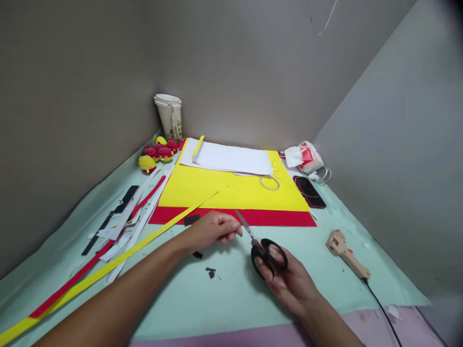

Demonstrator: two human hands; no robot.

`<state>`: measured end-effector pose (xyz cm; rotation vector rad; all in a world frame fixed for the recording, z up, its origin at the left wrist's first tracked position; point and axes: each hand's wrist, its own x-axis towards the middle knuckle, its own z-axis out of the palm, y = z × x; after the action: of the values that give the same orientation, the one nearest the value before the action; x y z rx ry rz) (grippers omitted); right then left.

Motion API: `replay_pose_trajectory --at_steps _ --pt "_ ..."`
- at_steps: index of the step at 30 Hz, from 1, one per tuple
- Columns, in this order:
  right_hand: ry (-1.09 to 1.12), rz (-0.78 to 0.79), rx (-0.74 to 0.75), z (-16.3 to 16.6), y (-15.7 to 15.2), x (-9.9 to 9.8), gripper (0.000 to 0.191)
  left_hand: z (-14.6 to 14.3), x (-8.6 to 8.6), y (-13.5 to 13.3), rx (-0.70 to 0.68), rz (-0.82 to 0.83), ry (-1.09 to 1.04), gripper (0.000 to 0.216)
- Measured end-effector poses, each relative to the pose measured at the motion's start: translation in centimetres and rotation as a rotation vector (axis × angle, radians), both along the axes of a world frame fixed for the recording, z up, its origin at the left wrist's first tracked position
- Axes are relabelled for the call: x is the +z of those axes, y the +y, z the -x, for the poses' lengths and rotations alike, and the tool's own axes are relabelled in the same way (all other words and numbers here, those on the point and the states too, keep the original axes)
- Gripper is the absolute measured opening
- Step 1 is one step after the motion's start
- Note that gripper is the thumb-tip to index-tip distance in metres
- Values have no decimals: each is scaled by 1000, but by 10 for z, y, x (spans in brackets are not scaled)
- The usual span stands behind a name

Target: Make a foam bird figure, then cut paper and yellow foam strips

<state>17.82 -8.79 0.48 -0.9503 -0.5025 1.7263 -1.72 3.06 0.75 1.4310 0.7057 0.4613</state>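
Observation:
My right hand point(294, 284) grips black-handled scissors point(266, 258), with fingers and thumb through the loops. Their blades point up and left, close together, and the tip is beside my left hand point(221, 227). The fingers of my left hand are curled in a pinch; anything between them is too small or hidden to make out. Behind both hands are a red sheet point(231, 216) and a larger yellow sheet point(217, 185) overlapping it. Small black scraps point(210, 273) lie on the green table cover point(224, 308), below my left hand, and a black piece point(191, 220) rests just behind its wrist.
Long yellow strips point(144, 243), a red strip point(104, 249) and white offcuts lie left. White sheets point(231, 159) and a thin ring point(269, 183) lie on the yellow sheet. Right are a phone point(309, 192), tissues point(309, 158) and a corded glue gun point(349, 255). Cups point(170, 115) and red-yellow ornaments point(159, 153) stand back left.

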Motion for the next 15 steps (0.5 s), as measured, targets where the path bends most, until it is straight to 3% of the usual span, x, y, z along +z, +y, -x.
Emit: replay_pose_trajectory --at_steps 3,7,11,15 --pt "58 66 -128 -14 3 4 30 4 -3 9 213 34 -87 34" --pt "5 23 -241 -33 7 20 20 9 -3 18 396 102 -235 32" --pt "-77 -45 -282 -41 5 33 48 8 -3 17 414 82 -241 34" --pt "-72 -151 -250 -40 0 37 47 7 -3 15 423 64 -226 35"
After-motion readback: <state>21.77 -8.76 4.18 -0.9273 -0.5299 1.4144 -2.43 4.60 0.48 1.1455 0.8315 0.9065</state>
